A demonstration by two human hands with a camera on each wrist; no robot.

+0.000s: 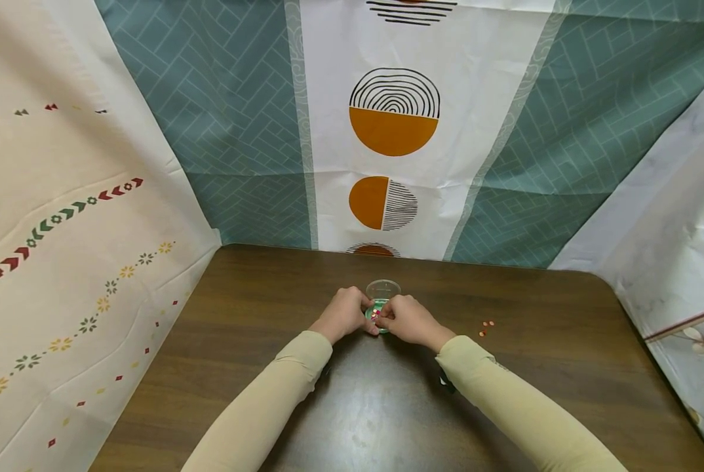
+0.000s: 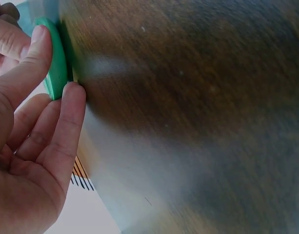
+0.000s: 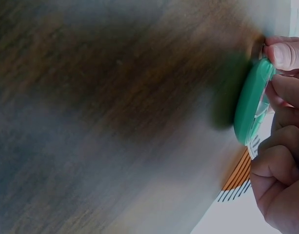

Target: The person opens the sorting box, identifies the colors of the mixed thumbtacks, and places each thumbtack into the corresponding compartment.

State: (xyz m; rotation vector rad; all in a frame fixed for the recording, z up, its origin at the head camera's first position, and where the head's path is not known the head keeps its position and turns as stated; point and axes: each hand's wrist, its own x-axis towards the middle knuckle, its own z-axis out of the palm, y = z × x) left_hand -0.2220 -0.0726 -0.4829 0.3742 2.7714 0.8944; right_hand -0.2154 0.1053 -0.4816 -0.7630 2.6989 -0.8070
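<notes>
A small round green case (image 1: 383, 330) lies on the table, its clear lid (image 1: 384, 287) raised at the back. Tiny red, pink and pale pieces (image 1: 375, 314) show inside it. My left hand (image 1: 345, 314) grips the left side of the case, thumb on the rim and fingers along its edge, as the left wrist view also shows. From the right, my right hand (image 1: 410, 319) reaches over the case with curled fingers, its fingertips at the small pieces. Whether a piece is between those fingertips is hidden. The right wrist view shows the green side (image 3: 247, 105) of the case.
A few small orange-red discs (image 1: 485, 328) lie on the brown wooden table (image 1: 541, 367), right of my right hand. Patterned cloth (image 1: 252, 131) hangs behind the table's far edge, and more cloth (image 1: 63, 262) hangs along the left side.
</notes>
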